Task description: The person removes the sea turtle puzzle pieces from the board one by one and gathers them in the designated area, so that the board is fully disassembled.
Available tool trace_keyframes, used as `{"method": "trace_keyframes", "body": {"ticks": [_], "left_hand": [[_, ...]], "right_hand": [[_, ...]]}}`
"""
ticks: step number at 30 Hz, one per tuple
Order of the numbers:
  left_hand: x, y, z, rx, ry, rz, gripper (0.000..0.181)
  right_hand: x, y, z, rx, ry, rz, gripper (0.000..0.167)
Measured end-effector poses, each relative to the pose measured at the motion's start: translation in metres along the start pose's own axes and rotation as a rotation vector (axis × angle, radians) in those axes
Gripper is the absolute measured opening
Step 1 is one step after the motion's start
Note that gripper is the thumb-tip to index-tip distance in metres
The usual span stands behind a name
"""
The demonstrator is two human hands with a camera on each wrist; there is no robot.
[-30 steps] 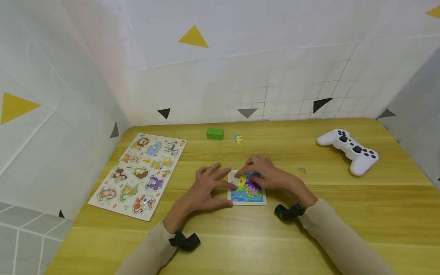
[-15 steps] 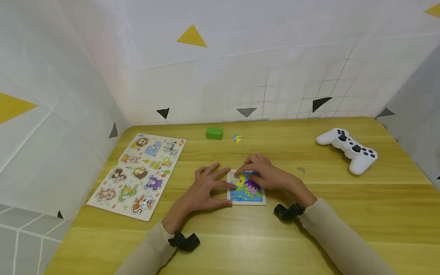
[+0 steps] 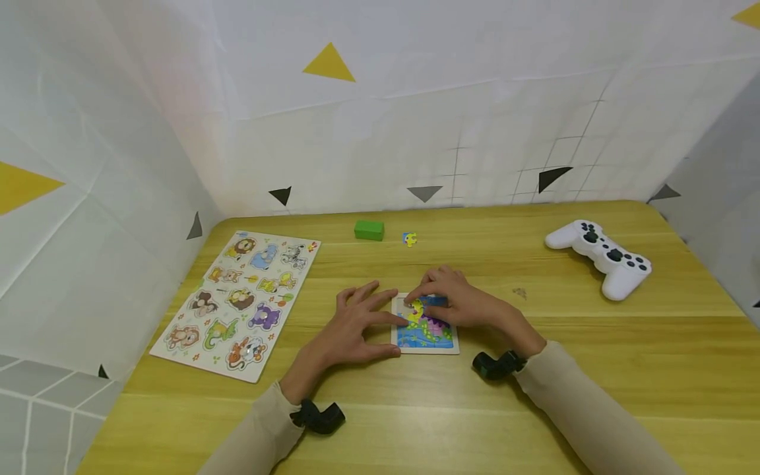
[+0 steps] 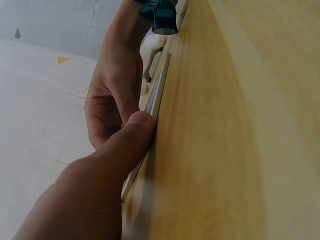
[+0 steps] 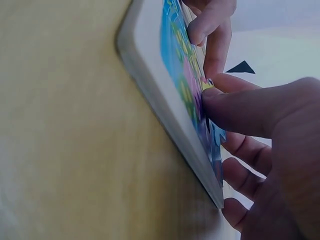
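A small jigsaw puzzle (image 3: 424, 338) in a pale frame (image 3: 430, 351) lies flat on the table between both hands, showing a blue, yellow and purple cartoon picture. Its top left corner shows a bare pale patch. My left hand (image 3: 359, 326) is spread at the frame's left side, thumb against the edge and index finger over the picture. From above, my right hand (image 3: 457, 300) pinches a puzzle piece (image 5: 219, 134) with thumb and index finger. That piece stands slightly raised in the right wrist view. The right hand covers the puzzle's top right part.
A loose yellow and blue puzzle piece (image 3: 410, 239) lies farther back, beside a green block (image 3: 369, 230). On the left is an animal puzzle board (image 3: 237, 300). A white game controller (image 3: 600, 254) rests at the right. Printed white cloth (image 3: 380, 145) hangs behind the table.
The right thumb has shifted slightly toward the puzzle's middle, over the purple part of the picture. The left hand holds its place.
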State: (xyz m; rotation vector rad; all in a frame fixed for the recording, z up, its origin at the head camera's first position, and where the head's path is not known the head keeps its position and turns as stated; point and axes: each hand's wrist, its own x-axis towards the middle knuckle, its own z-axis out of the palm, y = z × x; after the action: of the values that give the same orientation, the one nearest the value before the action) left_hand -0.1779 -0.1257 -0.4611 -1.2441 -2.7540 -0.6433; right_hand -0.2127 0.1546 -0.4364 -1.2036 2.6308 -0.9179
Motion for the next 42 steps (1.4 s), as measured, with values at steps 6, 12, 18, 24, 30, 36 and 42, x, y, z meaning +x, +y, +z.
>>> {"method": "trace_keyframes", "body": {"ticks": [6,12,18,24,30,36,42], "left_hand": [[0.0,0.002,-0.001,0.0,-0.015,0.012,0.047],[0.001,0.006,-0.002,0.051,-0.022,0.031,0.05],[0.002,0.011,-0.002,0.078,-0.055,0.012,0.054],[0.003,0.013,-0.002,0.086,-0.089,-0.013,0.061],[0.002,0.013,-0.002,0.094,-0.09,-0.014,0.062],[0.002,0.012,-0.001,0.082,-0.086,-0.016,0.061],[0.003,0.011,0.001,0.083,-0.087,-0.024,0.06]], "right_hand": [[-0.001,-0.001,-0.001,0.01,0.002,0.043,0.035],[0.0,0.003,-0.002,0.047,0.014,0.082,0.031],[-0.001,0.006,-0.001,0.064,0.013,0.092,0.028],[-0.001,0.008,0.0,0.108,0.041,0.078,0.028],[0.0,0.011,0.001,0.148,0.068,0.054,0.025],[-0.001,0.011,0.002,0.236,0.079,0.08,0.023],[-0.002,0.011,0.001,0.303,0.079,0.131,0.02]]}}
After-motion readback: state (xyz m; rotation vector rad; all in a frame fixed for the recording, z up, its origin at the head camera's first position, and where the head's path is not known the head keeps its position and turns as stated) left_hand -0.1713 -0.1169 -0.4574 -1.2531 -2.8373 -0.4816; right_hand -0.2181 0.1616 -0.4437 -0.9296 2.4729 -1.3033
